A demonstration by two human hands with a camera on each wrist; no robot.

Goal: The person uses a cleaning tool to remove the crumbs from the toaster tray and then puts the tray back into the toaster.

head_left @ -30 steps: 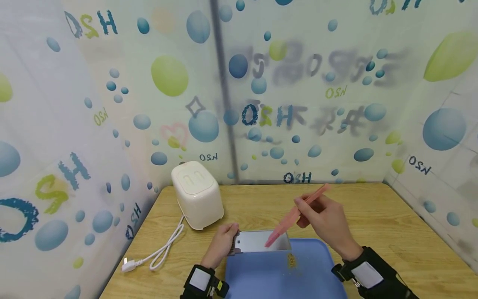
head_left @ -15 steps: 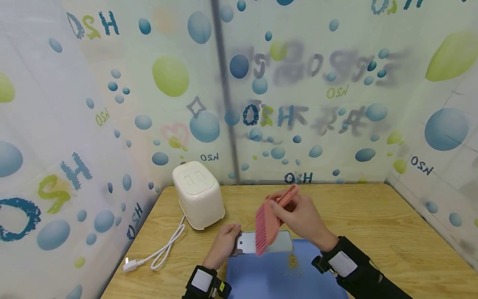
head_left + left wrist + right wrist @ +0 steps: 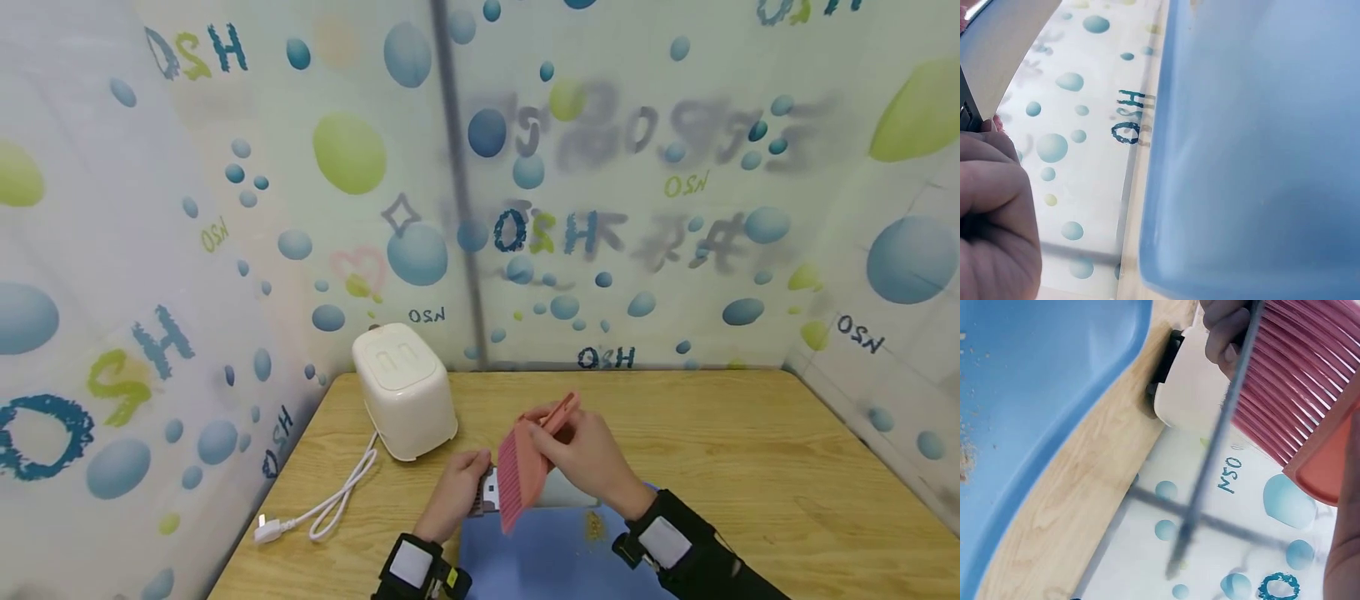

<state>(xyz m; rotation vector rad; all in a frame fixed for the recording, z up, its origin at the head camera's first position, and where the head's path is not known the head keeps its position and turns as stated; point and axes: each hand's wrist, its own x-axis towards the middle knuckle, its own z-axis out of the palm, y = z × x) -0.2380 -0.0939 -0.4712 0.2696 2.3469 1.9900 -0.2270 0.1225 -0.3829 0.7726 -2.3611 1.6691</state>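
Note:
My left hand (image 3: 453,496) grips the dark end of a flat metal crumb tray (image 3: 567,490) above the far edge of a blue tray (image 3: 536,571). My right hand (image 3: 592,458) holds a pink brush (image 3: 534,462) by its handle, bristles pointing down and left across the crumb tray near the left hand. In the right wrist view the crumb tray shows edge-on as a thin grey strip (image 3: 1217,434), with the bristles (image 3: 1304,369) right against it. A small heap of brown crumbs (image 3: 594,525) lies in the blue tray. The brush hides the crumb tray's middle.
A white toaster (image 3: 405,396) stands on the wooden table (image 3: 675,408) at the back left. Its white cord (image 3: 348,487) lies looped in front, ending in a plug (image 3: 267,530). Bubble-patterned curtains (image 3: 637,208) enclose the table behind and at both sides.
The brush has moved left along the crumb tray to beside the left hand and turned from edge-on to show its broad side. The left hand keeps its grip on the crumb tray.

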